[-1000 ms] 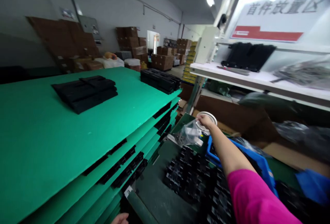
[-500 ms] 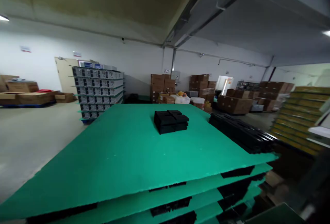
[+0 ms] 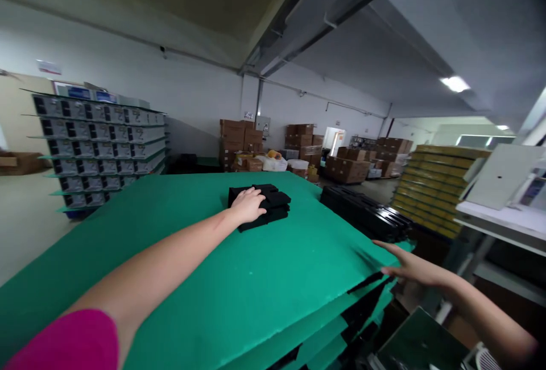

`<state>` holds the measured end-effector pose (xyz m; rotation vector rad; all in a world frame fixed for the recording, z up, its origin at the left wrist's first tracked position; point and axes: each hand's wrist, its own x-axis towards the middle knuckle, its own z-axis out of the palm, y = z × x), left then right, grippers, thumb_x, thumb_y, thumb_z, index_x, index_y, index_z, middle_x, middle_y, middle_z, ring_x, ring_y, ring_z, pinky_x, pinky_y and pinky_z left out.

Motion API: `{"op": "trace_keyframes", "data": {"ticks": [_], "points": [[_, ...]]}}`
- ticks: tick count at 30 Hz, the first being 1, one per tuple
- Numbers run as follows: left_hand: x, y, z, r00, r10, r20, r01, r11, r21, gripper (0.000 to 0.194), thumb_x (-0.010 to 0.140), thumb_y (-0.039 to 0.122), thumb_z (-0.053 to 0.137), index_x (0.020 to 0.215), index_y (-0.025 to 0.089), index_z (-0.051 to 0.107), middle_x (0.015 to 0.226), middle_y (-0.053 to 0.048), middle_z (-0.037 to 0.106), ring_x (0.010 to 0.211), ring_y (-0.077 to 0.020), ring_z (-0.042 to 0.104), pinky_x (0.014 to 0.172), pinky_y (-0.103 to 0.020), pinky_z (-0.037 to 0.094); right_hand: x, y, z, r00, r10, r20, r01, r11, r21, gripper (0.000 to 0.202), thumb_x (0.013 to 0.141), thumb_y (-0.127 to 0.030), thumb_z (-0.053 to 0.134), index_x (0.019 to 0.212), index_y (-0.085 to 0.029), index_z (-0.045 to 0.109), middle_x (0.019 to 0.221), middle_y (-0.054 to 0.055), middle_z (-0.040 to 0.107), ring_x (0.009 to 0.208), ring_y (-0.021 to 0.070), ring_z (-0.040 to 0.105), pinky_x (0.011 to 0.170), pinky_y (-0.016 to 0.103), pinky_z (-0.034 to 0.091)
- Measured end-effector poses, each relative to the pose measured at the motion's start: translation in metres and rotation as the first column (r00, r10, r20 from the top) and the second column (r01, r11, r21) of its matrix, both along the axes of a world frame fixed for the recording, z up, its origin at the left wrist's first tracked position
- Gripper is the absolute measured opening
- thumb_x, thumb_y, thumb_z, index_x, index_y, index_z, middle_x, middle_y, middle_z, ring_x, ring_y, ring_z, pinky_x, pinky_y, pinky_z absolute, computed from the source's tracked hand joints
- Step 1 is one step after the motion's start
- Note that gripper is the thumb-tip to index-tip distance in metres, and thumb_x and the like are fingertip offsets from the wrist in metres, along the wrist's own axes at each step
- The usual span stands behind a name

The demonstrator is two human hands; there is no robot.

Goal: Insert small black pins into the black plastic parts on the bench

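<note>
On a green sheet [image 3: 239, 267] topping a layered stack sits a small pile of black parts [image 3: 275, 202]. My left hand [image 3: 248, 205] rests on the left side of that pile, its fingers lying over the top and the thumb apart. Over the sheet's right edge is my right hand [image 3: 405, 265], fingers spread and nothing in it. Beyond it, along the right edge of the sheet, lies a longer row of black parts [image 3: 362, 211].
Gray boxed units [image 3: 102, 142] are stacked in layers at left. A yellow layered stack [image 3: 435, 188] and a white-topped bench [image 3: 503, 219] stand at right. Brown cartons [image 3: 236, 140] line the back. A dark green panel [image 3: 422, 344] is at lower right.
Both hands have come into view, the left onto the small black pile and the right by the sheet's edge. The camera has turned right, and the scene has shifted left.
</note>
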<state>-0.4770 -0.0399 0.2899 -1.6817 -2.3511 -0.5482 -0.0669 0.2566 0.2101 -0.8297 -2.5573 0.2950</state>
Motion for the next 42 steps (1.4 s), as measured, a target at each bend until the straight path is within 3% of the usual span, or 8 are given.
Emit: {"op": "trace_keyframes", "data": {"ticks": [3, 7, 13, 19, 25, 30, 37, 42], "points": [[-0.034, 0.043, -0.009, 0.994, 0.105, 0.029, -0.102, 0.989, -0.105, 0.056, 0.080, 0.049, 0.058, 0.126, 0.017, 0.050, 0.141, -0.014, 0.041, 0.131, -0.0331, 0.033, 0.104, -0.056, 0.026, -0.090, -0.009, 0.029, 0.948, 0.264, 0.178, -0.258, 0.964, -0.058, 0.083, 0.071, -0.053, 0.060, 0.143, -0.022, 0.033, 0.146, 0.014, 0.035, 0.131, 0.0282, 0.036, 0.102, 0.040, 0.036], [-0.059, 0.053, -0.034, 0.986, 0.165, 0.013, -0.160, 0.969, -0.189, 0.067, 0.080, 0.057, 0.052, 0.134, 0.018, 0.041, 0.143, -0.015, 0.039, 0.130, -0.0329, 0.035, 0.104, -0.056, 0.026, -0.219, -0.037, 0.055, 0.886, 0.384, 0.261, -0.413, 0.909, 0.064, 0.084, 0.073, -0.027, 0.058, 0.147, -0.025, 0.018, 0.153, 0.009, 0.015, 0.138, 0.0312, 0.018, 0.106, 0.049, 0.027], [-0.064, 0.007, -0.048, 0.988, 0.115, -0.099, -0.132, 0.974, -0.182, 0.071, 0.079, 0.059, 0.046, 0.139, 0.021, 0.036, 0.143, -0.016, 0.039, 0.129, -0.0362, 0.034, 0.101, -0.047, 0.029, -0.365, -0.064, 0.053, 0.842, 0.284, 0.458, -0.376, 0.919, 0.121, 0.106, 0.064, -0.010, 0.061, 0.147, -0.033, 0.000, 0.155, 0.007, 0.002, 0.137, 0.0392, 0.011, 0.100, 0.061, 0.027], [-0.059, -0.061, -0.042, 0.982, 0.119, -0.149, -0.142, 0.978, -0.154, 0.070, 0.072, 0.069, 0.046, 0.127, 0.026, 0.048, 0.124, -0.012, 0.054, 0.110, -0.0339, 0.045, 0.086, -0.045, 0.039, -0.405, -0.053, 0.054, 0.807, 0.256, 0.532, -0.336, 0.940, 0.058, 0.114, 0.050, -0.015, 0.076, 0.146, -0.035, 0.016, 0.148, 0.013, 0.022, 0.127, 0.0453, 0.027, 0.095, 0.062, 0.030], [-0.062, -0.075, -0.045, 0.983, 0.106, -0.150, -0.135, 0.971, -0.199, 0.085, 0.072, 0.071, 0.043, 0.140, 0.021, 0.034, 0.137, -0.014, 0.046, 0.124, -0.0354, 0.036, 0.095, -0.047, 0.033, -0.354, -0.069, 0.056, 0.760, 0.392, 0.518, -0.457, 0.889, -0.003, 0.116, 0.053, -0.053, 0.079, 0.147, -0.029, 0.015, 0.140, 0.017, 0.027, 0.124, 0.0438, 0.032, 0.096, 0.058, 0.031], [-0.063, -0.069, -0.047, 0.981, 0.077, -0.181, -0.119, 0.964, -0.237, 0.084, 0.074, 0.070, 0.041, 0.142, 0.021, 0.032, 0.139, -0.014, 0.045, 0.126, -0.0357, 0.035, 0.094, -0.047, 0.034, -0.270, -0.108, 0.054, 0.775, 0.465, 0.428, -0.525, 0.850, 0.027, 0.101, 0.062, -0.060, 0.071, 0.145, -0.029, 0.022, 0.127, 0.015, 0.039, 0.115, 0.0399, 0.043, 0.090, 0.055, 0.037], [-0.037, -0.080, -0.040, 0.929, 0.115, -0.351, -0.182, 0.969, -0.165, 0.077, 0.079, 0.064, 0.042, 0.134, 0.009, 0.041, 0.129, -0.019, 0.053, 0.121, -0.0390, 0.039, 0.091, -0.050, 0.038, -0.084, -0.183, 0.088, 0.842, 0.428, 0.327, -0.513, 0.823, 0.243, 0.082, 0.072, -0.055, 0.066, 0.142, -0.027, 0.033, 0.127, 0.012, 0.040, 0.113, 0.0303, 0.046, 0.094, 0.045, 0.039], [0.009, -0.115, -0.047, 0.916, 0.113, -0.384, -0.131, 0.991, -0.021, 0.080, 0.084, 0.062, 0.039, 0.139, 0.005, 0.025, 0.136, -0.019, 0.041, 0.126, -0.0404, 0.034, 0.097, -0.056, 0.032, 0.054, -0.268, 0.101, 0.854, 0.393, 0.341, -0.474, 0.858, 0.196, 0.076, 0.078, -0.054, 0.060, 0.143, -0.027, 0.031, 0.132, 0.011, 0.037, 0.117, 0.0286, 0.043, 0.096, 0.043, 0.038]]}}
